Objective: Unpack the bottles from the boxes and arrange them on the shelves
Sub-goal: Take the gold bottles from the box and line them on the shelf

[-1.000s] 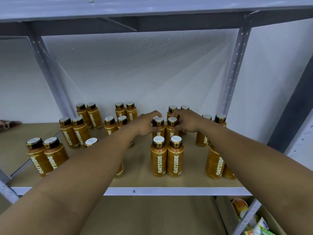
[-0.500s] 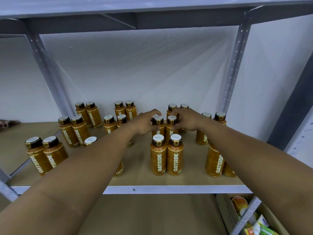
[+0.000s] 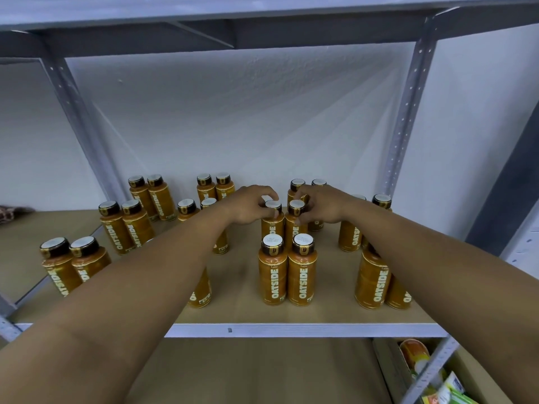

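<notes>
Our left fingertips (image 3: pixel 269 196) are curled down round the dark cap of one orange plastic OATSIDE bottle (image 3: pixel 272 225), and our right fingertips (image 3: pixel 302 204) are pinched the same way on the cap of its twin (image 3: pixel 295 230), which touches it on the right. So the left hand (image 3: pixel 248 205) and the right hand (image 3: pixel 323 204) are each clamped on a bottle, nothing loose. Grabbing by the caps makes sense to us, since there are bottles close in front and behind and not much room to get round the bodies. Both bottles stand upright on the tan wooden shelf board (image 3: pixel 323 312), directly behind the front pair (image 3: pixel 287 275) and ahead of another pair near the white wall (image 3: pixel 262 118). We reckon we're squaring them into a two-wide column, like the pairs off to either side. Down at lower right, the brown cardboard box (image 3: pixel 385 363) shows something orange and some green packs, so there's probably more to unpack.
</notes>
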A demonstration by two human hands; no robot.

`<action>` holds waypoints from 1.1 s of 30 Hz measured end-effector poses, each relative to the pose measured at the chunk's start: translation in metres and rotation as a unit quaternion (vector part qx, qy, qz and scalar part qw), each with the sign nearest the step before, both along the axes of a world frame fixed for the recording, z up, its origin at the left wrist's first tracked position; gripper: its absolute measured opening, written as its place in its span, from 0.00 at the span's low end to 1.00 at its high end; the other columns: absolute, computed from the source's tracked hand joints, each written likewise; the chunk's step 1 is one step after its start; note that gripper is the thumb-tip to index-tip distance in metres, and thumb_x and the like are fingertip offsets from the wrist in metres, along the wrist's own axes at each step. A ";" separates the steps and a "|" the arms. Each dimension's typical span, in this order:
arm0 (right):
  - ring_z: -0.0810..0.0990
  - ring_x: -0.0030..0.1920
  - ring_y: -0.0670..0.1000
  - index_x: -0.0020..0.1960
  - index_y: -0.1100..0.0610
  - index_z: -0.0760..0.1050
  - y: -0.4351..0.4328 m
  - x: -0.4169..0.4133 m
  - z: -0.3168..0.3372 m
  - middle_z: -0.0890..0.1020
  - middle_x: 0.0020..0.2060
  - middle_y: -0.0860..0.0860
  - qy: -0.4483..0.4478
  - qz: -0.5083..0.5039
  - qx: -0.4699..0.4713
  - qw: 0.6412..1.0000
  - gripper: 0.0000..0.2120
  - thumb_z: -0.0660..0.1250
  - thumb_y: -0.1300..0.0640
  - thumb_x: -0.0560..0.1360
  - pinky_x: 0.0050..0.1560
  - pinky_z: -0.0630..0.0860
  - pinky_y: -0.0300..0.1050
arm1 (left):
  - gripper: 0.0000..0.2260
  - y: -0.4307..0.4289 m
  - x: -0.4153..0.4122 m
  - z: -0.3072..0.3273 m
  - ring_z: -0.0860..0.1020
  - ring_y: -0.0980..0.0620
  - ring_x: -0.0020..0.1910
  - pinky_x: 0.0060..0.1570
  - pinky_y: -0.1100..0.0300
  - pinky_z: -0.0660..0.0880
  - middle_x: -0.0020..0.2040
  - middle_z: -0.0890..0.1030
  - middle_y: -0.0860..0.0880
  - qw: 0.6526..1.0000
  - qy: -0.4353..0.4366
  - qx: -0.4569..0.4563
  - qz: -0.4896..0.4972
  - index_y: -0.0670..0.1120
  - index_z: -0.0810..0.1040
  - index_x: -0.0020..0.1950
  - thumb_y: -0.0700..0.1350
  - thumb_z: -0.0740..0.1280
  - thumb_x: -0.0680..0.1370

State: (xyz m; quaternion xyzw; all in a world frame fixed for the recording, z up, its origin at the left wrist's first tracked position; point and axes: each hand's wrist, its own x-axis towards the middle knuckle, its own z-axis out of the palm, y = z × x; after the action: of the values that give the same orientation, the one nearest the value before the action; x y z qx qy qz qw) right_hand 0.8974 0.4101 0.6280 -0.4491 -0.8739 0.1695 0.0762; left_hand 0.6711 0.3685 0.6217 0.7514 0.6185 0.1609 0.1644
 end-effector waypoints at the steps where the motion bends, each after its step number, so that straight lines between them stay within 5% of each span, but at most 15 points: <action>1: 0.77 0.55 0.51 0.70 0.49 0.69 0.001 -0.001 0.002 0.79 0.64 0.52 -0.009 0.000 0.001 1.000 0.28 0.73 0.42 0.75 0.50 0.71 0.44 | 0.18 0.002 0.000 0.003 0.77 0.49 0.63 0.52 0.58 0.74 0.67 0.78 0.46 1.000 0.002 0.003 0.001 0.55 0.74 0.69 0.57 0.68 0.80; 8: 0.78 0.55 0.51 0.65 0.50 0.76 0.023 0.007 0.033 0.78 0.65 0.51 0.005 -0.012 0.053 0.999 0.19 0.62 0.39 0.81 0.52 0.71 0.45 | 0.14 0.020 0.006 0.022 0.79 0.49 0.59 0.59 0.50 0.78 0.64 0.81 0.47 0.999 -0.029 0.041 0.020 0.53 0.79 0.64 0.57 0.63 0.82; 14: 0.79 0.57 0.53 0.66 0.51 0.75 0.061 0.029 0.045 0.79 0.65 0.53 -0.001 -0.060 0.064 0.996 0.16 0.66 0.46 0.81 0.57 0.74 0.48 | 0.16 0.052 0.017 0.025 0.77 0.51 0.56 0.53 0.57 0.72 0.64 0.81 0.48 0.999 -0.012 0.044 0.016 0.53 0.75 0.68 0.55 0.67 0.81; 20: 0.75 0.57 0.51 0.71 0.47 0.69 0.089 0.034 0.028 0.77 0.67 0.53 -0.024 -0.075 0.021 0.997 0.24 0.70 0.45 0.78 0.58 0.75 0.48 | 0.25 0.087 0.031 0.019 0.77 0.46 0.62 0.62 0.51 0.75 0.69 0.76 0.48 1.000 0.003 0.004 0.014 0.56 0.69 0.74 0.55 0.72 0.78; 25: 0.76 0.59 0.55 0.70 0.48 0.68 0.105 0.029 0.014 0.76 0.67 0.54 -0.056 -0.059 0.001 0.997 0.29 0.76 0.49 0.73 0.53 0.73 0.48 | 0.30 0.105 0.039 0.007 0.77 0.47 0.59 0.60 0.52 0.76 0.69 0.76 0.47 0.999 0.006 -0.035 -0.015 0.57 0.68 0.74 0.51 0.76 0.76; 33: 0.79 0.47 0.50 0.64 0.47 0.67 0.119 0.025 0.003 0.80 0.56 0.54 -0.046 -0.046 -0.004 0.998 0.28 0.79 0.51 0.71 0.41 0.71 0.45 | 0.24 0.117 0.037 -0.004 0.80 0.46 0.54 0.55 0.50 0.79 0.62 0.81 0.47 0.999 0.010 -0.021 -0.031 0.58 0.69 0.67 0.49 0.76 0.76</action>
State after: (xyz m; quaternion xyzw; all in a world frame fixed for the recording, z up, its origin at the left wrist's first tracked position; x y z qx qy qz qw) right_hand 0.9226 0.5290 0.6310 -0.4967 -0.8541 0.1486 0.0420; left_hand 0.7083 0.4858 0.6174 0.7680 0.6000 0.1352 0.1785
